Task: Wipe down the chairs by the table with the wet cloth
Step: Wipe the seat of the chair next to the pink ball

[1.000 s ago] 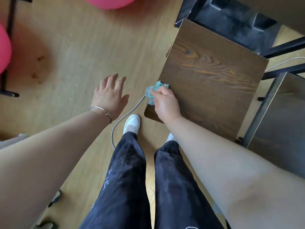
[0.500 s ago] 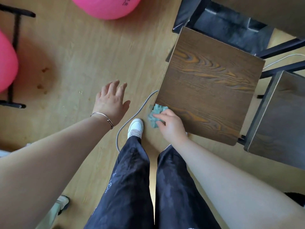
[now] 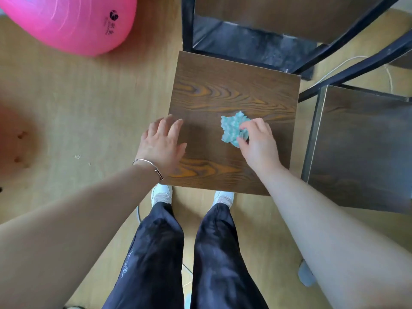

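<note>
Your right hand [image 3: 259, 146] covers the 4 o'clock side of the cloth [image 3: 231, 128], so how much of it lies under your fingers cannot be told, and the chair seat [image 3: 223, 94] hides its own legs and part of both shoes [image 3: 161, 195] at 6 o'clock. The pink ball [image 3: 66, 23] at 11 o'clock is cut off by the top and left edges, its dark print too small to read, and the second chair [image 3: 361, 152] at 3 o'clock runs past the right edge. Whether your left hand [image 3: 162, 146] touches the seat cannot be told.

Right hand [image 3: 259, 144] grips teal cloth [image 3: 233, 129] on chair seat [image 3: 234, 94]; left hand [image 3: 162, 144] flat at seat's edge.
</note>
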### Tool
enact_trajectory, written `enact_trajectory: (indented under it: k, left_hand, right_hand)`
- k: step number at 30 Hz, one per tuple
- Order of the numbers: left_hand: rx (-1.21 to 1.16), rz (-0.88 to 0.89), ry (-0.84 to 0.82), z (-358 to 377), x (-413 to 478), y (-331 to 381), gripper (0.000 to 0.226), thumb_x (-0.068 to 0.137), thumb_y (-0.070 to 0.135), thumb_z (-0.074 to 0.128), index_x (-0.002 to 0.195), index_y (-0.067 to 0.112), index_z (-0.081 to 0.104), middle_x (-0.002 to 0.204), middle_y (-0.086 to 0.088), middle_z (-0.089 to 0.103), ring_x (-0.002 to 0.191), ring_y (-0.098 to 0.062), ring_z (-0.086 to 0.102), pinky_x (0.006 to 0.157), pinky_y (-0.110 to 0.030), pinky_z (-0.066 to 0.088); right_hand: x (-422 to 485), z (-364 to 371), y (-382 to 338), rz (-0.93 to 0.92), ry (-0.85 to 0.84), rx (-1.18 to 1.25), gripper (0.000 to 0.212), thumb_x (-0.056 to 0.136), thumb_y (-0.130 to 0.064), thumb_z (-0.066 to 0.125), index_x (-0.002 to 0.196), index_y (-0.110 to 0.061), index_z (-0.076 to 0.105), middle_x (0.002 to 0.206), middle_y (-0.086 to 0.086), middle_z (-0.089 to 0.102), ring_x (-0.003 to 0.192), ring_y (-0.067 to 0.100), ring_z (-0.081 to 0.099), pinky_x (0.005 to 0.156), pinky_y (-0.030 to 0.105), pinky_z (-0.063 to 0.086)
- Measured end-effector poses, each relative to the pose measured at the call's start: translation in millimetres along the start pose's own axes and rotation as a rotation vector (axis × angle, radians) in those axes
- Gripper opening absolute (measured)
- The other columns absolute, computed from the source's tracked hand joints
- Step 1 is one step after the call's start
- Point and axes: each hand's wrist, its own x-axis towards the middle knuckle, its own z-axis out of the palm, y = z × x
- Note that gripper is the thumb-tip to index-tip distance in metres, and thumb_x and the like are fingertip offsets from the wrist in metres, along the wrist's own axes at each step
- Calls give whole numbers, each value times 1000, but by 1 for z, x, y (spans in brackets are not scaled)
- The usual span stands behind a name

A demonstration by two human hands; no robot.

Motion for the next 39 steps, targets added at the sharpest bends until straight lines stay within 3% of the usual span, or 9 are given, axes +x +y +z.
enact_trajectory:
  k: [6, 10, 12, 17, 22, 27, 30, 33, 39]
  left_hand:
    - [35, 22, 2, 5, 12, 20, 61, 96, 43, 47, 149, 22, 26, 155, -5, 26, 140, -29, 22, 107, -46, 32]
    - [49, 14, -9, 9, 15, 22, 61, 96, 43, 46, 150, 22, 24, 155, -4, 25, 140, -29, 22, 108, -46, 32]
    - [56, 9, -15, 11, 16, 24, 61, 97, 44, 45, 150, 22, 24, 155, -5, 24, 140, -29, 22, 108, -47, 32]
    - [55, 22, -37, 13, 20, 43, 61, 97, 45, 44, 150, 23, 23, 156, -5, 23, 140, -29, 21, 110, -47, 31]
    - [38, 75, -47, 18, 28, 74, 61, 97, 44, 45, 150, 24, 23, 154, -4, 25, 139, -29, 23, 110, -45, 31]
    - [52, 114, -56, 27, 38, 106, 60, 95, 44, 49, 148, 24, 27, 139, -5, 37, 125, -30, 35, 101, -43, 38]
    - [108, 156, -79, 34, 47, 123, 55, 92, 37, 55, 142, 24, 36, 131, -5, 40, 119, -28, 38, 96, -40, 40]
    - [195, 219, -87, 44, 55, 131, 45, 91, 25, 55, 134, 25, 41, 131, -3, 40, 116, -28, 39, 93, -38, 40]
    - [278, 269, -56, 50, 71, 131, 39, 91, 13, 48, 127, 27, 51, 126, -3, 45, 113, -27, 42, 92, -39, 40]
  right_hand:
    - [8, 24, -5, -127, -68, -55, 28, 79, -23, 78, 102, -12, 66, 105, 5, 57, 101, 30, 52, 80, 44, 53]
    - [15, 30, -7, -103, -65, -112, 19, 87, -25, 68, 101, -12, 66, 107, 5, 56, 102, 28, 50, 80, 43, 53]
    - [15, 27, -6, -76, -31, 5, 12, 91, -22, 63, 97, -12, 66, 107, 4, 57, 101, 27, 52, 79, 41, 53]
    - [4, -1, 15, 355, 49, 565, 7, 94, -22, 60, 100, -19, 62, 107, -5, 63, 94, 10, 63, 78, 27, 55]
    - [-19, -14, 52, 798, 162, 1141, 9, 97, -12, 57, 106, -11, 60, 110, 12, 68, 92, 19, 72, 79, 37, 61]
    - [-38, -18, 80, 1079, 186, 1424, 22, 96, -2, 55, 117, -7, 56, 112, 19, 66, 91, 25, 73, 84, 39, 60]
    - [-42, -15, 90, 1012, 169, 1302, 38, 92, 3, 59, 122, -19, 54, 114, 11, 65, 90, 19, 73, 82, 35, 60]
    - [-43, -13, 96, 757, 68, 958, 55, 92, 3, 60, 129, -36, 50, 120, -2, 63, 94, 12, 69, 81, 30, 60]
    - [-43, -9, 106, 447, -27, 435, 36, 95, -11, 62, 126, -29, 62, 126, -8, 63, 97, 3, 51, 70, 1, 33]
